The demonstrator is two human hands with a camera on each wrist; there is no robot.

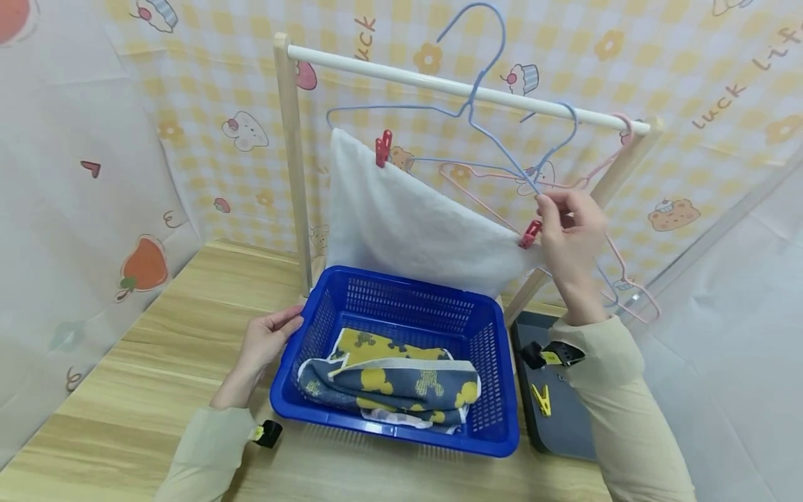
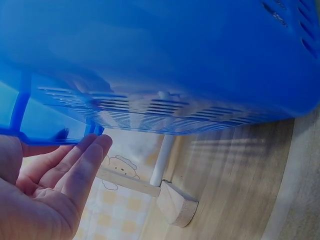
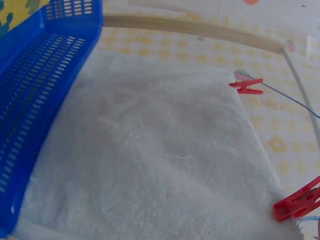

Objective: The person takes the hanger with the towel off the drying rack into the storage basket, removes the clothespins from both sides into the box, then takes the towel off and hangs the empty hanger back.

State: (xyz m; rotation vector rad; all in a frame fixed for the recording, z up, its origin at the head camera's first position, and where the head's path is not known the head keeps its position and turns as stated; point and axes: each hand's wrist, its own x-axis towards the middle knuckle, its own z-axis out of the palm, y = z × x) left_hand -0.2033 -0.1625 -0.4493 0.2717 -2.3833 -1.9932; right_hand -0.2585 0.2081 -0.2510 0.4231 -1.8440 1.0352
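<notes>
My right hand [image 1: 574, 233] pinches the right arm of a blue clothes hanger [image 1: 492, 136], whose hook rises above the rod. A white towel [image 1: 420, 219] hangs from this tilted hanger, with one red clothespin [image 1: 383, 148] near its left end and another red clothespin [image 1: 530, 234] beside my right hand. The towel also fills much of the right wrist view. My left hand [image 1: 270, 345] holds the left rim of a blue basket [image 1: 508, 390]. Inside it lie a folded grey-and-yellow patterned cloth [image 1: 401, 383] and other fabric.
A rack with a white rod [image 1: 408, 75] and wooden posts stands behind the basket. Another blue hanger [image 1: 567, 125] and a pink hanger [image 1: 617, 244] hang at its right. A grey tray [image 1: 564, 425] at right holds a yellow clothespin [image 1: 541, 400].
</notes>
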